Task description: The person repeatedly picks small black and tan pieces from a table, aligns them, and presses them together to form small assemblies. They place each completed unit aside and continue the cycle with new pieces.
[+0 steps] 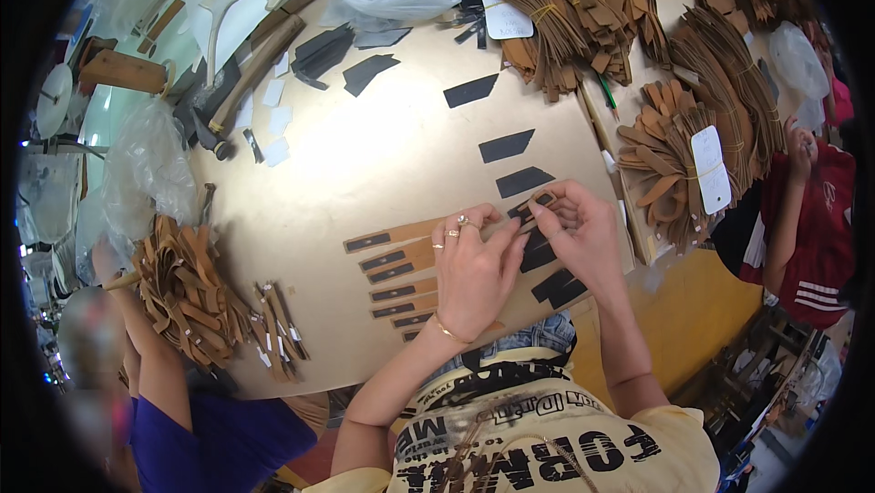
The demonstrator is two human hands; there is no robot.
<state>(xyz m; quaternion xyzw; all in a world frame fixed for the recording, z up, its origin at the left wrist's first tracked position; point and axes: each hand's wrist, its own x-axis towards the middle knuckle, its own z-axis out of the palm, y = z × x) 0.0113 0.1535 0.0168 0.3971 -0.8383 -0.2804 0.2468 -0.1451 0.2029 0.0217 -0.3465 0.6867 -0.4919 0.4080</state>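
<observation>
Head view, and the action sits at the lower right of the pale board [292, 192], where a small brown strap [545, 197] framing a dark patch is up in the fingers. Right hand [576, 231] has it, thumb and forefinger closed in a pinch near its end; the other fingers curl behind, partly out of sight. Left hand [474, 270], rings on, is bent in close beside it, thumb and fingertips nearly together, but how firmly it grips I can't tell: the knuckles cover the contact, and the strap's other end is lost there too.

Under that same left hand run tan strips [415, 232], smooth and leather-like, round-cornered, each with a dark inset [368, 242]; their far ends are hidden. Black pieces [507, 146], flat and matte with slanted ends, step down the board, one partly covered by the right hand.

Up top, fanned brown straps [547, 10] pile thick, and a filmy plastic bag [342, 10] slumps in crinkled folds, its dark contents hard to make out. Slim pieces [278, 324] at lower left are too small to identify. A co-worker's blue sleeve [210, 443] is cut off by the fisheye's dark rim.
</observation>
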